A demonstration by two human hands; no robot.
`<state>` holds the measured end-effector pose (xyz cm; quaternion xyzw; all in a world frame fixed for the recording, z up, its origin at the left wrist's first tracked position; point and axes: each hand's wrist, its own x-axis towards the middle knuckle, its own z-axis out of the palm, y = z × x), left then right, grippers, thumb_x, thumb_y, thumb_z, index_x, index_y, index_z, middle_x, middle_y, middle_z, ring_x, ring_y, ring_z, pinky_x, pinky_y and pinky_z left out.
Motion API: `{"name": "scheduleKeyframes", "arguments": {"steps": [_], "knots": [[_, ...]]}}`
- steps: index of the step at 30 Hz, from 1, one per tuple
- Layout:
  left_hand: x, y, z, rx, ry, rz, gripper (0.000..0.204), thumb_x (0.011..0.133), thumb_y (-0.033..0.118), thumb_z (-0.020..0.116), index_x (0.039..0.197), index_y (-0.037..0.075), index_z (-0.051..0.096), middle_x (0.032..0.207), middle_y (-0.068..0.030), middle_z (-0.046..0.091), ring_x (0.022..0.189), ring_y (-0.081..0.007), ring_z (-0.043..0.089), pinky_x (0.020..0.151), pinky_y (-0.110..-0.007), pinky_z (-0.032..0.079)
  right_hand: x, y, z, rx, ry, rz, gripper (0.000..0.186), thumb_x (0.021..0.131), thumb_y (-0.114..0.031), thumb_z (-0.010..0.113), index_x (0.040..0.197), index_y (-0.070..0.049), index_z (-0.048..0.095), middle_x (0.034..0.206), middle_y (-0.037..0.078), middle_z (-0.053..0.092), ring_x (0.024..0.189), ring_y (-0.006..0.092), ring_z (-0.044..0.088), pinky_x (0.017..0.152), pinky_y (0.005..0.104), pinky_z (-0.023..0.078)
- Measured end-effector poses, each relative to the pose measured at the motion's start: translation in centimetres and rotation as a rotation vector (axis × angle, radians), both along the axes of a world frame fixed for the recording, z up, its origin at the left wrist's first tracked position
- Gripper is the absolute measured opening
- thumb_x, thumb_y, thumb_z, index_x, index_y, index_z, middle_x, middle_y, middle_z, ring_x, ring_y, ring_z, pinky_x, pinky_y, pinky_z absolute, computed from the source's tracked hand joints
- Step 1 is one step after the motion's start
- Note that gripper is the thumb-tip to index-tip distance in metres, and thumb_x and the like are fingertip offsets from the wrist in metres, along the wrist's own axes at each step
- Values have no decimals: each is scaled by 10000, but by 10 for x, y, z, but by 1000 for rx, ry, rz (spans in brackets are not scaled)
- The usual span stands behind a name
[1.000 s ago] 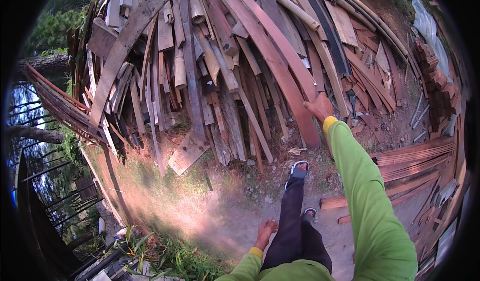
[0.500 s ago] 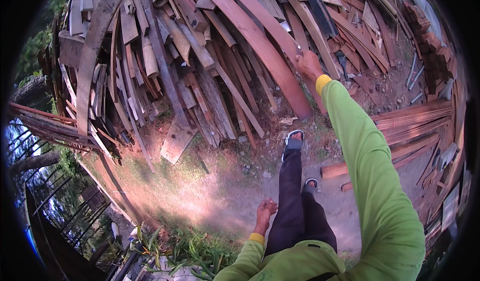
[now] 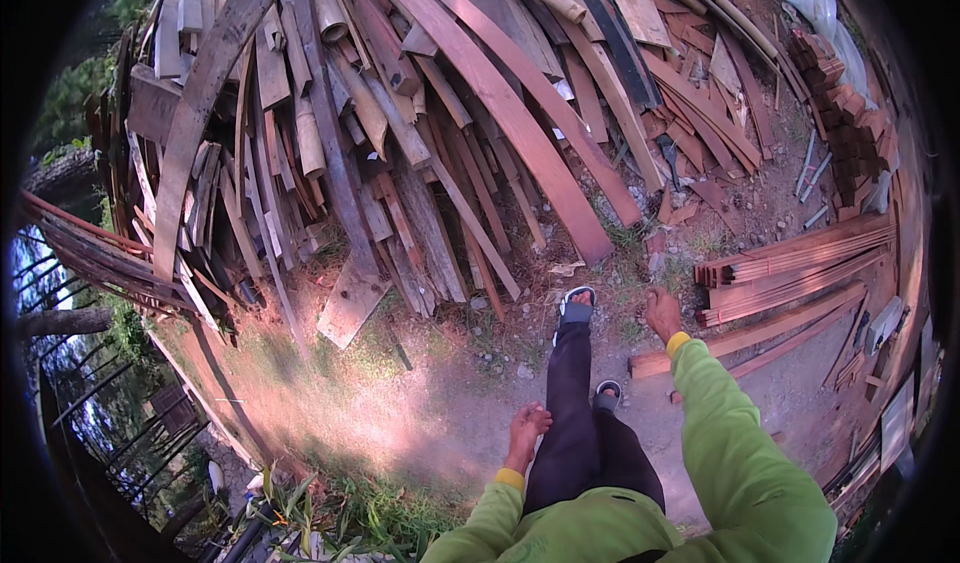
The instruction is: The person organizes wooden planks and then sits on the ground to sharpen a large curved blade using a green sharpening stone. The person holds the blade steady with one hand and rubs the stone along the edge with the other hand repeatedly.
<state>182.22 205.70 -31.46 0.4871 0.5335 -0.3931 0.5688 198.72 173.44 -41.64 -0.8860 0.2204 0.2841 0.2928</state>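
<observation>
My right hand (image 3: pixel 663 315) hangs above the dirt ground, apart from the planks, its fingers curled; whatever may be inside them is hidden. Beyond it lie two long reddish planks, the wider plank (image 3: pixel 545 168) and a narrower plank (image 3: pixel 590 148), their near ends sloping down from the pile. Low by my left thigh is my left hand (image 3: pixel 527 434), fingers bent in and pressed together, with no contents I can make out. Both arms wear green sleeves with yellow cuffs.
A big heap of old boards (image 3: pixel 400 178) fills the far side. To the right lie stacked reddish battens (image 3: pixel 790 268) and a thick beam (image 3: pixel 650 365). Broken wood scraps (image 3: pixel 700 133) lie farther off. Green plants (image 3: pixel 390 503) grow at the near left.
My right hand has come away from the narrower reddish plank and drawn back toward me, arm now bent. My left hand stays by my thigh. The view has shifted slightly.
</observation>
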Motion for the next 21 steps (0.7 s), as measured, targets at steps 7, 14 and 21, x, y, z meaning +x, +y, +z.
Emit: {"name": "scheduleKeyframes", "arguments": {"steps": [7, 14, 21], "knots": [[30, -8, 7, -25, -120, -150, 424, 862, 268, 584, 1190, 20, 480, 924, -110, 619, 786, -177, 607, 692, -290, 496, -184, 9, 73, 149, 457, 454, 247, 675, -100, 699, 866, 47, 643, 737, 153, 660, 640, 251, 651, 642, 339, 537], [47, -38, 38, -86, -240, -266, 390, 873, 238, 569, 1196, 33, 491, 878, -66, 596, 757, -136, 583, 637, -255, 485, -184, 55, 105, 541, 314, -377, 412, 788, 72, 495, 1198, 53, 476, 1093, 173, 571, 835, 217, 628, 588, 351, 554], [24, -141, 98, -442, -179, -148, 487, 903, 464, 449, 1163, 55, 499, 947, -98, 612, 801, -194, 602, 755, -350, 486, -132, 70, 219, 639, -329, -606, 342, 890, -124, 382, 1181, 20, 486, 1130, 202, 555, 972, 262, 596, 782, 345, 485]]}}
